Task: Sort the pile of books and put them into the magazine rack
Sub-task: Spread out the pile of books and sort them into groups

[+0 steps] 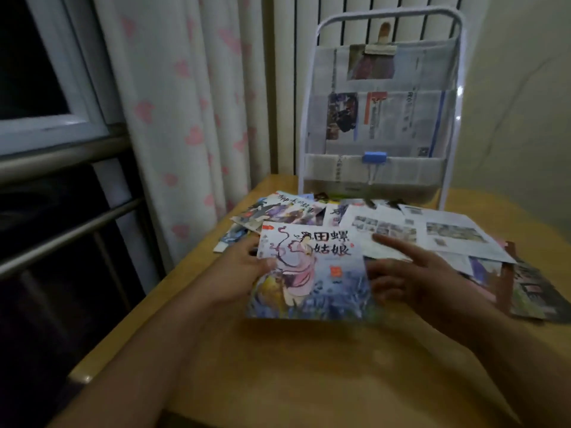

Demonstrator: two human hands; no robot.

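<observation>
Item: picture book (312,273), illustrated cover w/ robed figure, lying/lifting at centre of frame, near edge of the pile.
Left hand (244,267): gripping the book's left edge, thumb curling over the cover, other fingers going under it & mostly hidden.
Right hand (411,273): hovering at the book's right edge, index finger pointing toward upper left, remaining fingers loosely curled beside the edge; whether they are touching it, cannot tell (blur).
Pile (401,230): books & loose printed sheets fanning across centre-right of frame on wooden table (278,366), overlapping.
Magazine rack (380,103): standing upright at upper centre-right, behind the pile; pockets already showing newsprint, blue clip (374,158) on the lower pocket.
Step in hand (judgement): picking this book out for sorting.
Doing it well, prob.: bringing the right hand onto the free edge so the thin cover isn't sagging, lifting it clear of the sheets, keeping it upright & feeding bottom edge first into a pocket.
</observation>
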